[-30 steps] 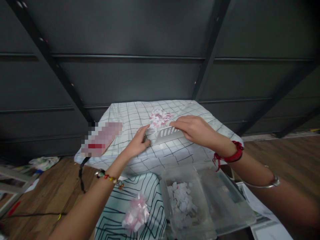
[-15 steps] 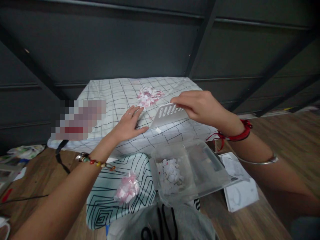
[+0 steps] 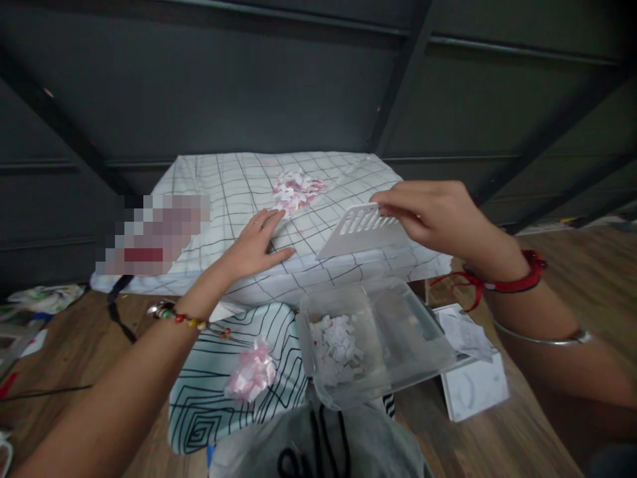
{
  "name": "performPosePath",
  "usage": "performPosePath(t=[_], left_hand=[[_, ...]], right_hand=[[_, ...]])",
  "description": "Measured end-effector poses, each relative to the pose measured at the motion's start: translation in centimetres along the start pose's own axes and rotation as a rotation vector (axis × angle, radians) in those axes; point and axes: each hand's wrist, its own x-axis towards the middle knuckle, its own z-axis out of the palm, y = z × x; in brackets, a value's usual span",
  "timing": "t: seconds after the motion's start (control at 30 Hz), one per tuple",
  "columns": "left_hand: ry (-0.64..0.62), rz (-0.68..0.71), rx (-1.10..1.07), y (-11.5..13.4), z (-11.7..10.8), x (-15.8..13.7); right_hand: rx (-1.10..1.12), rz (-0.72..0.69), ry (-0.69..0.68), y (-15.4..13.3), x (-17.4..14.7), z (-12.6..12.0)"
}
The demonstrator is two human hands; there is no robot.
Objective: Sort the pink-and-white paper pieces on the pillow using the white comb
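My right hand (image 3: 432,216) pinches the top of a white slotted plastic scraper (image 3: 365,232), which stands tilted on its long edge near the front of the cloth-covered table (image 3: 233,182). My left hand (image 3: 259,242) lies flat on the cloth with fingers spread, holding nothing. Just beyond its fingertips is a pile of pink and white paper scraps (image 3: 297,190). Below the table edge, a clear plastic box (image 3: 413,332) has white paper scraps (image 3: 339,342) in its left compartment.
A pink and clear plastic bundle (image 3: 253,373) rests on a teal patterned cushion (image 3: 199,392), left of the box. White boxes or papers (image 3: 472,378) lie on the right. A blurred-out object (image 3: 159,236) sits at the table's left end. Dark panels (image 3: 249,86) rise behind.
My right hand has moved right along the table's front edge with the scraper. A small white scrap near that edge no longer shows. My left hand has stayed nearly still.
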Motion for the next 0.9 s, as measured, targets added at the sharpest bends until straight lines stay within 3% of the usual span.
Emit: performPosePath(t=[0.17,0.27,0.57,0.9], left_hand=[[0.155,-0.141,-0.185,-1.3,-0.2,0.1],[0.256,-0.255,-0.153,-2.3,-0.3,0.0],[0.021,-0.324,0.297,-2.2,-0.9,-1.7],[-0.042,-0.373,0.342,-1.2,-1.1,-1.9]], right_hand=[[-0.002,0.087,0.102,0.0,2.7,2.0],[-0.017,0.123,0.146,0.1,4.3,3.4],[-0.043,0.162,0.150,0.7,5.8,5.3],[-0.069,0.130,0.115,-0.3,5.4,4.3]])
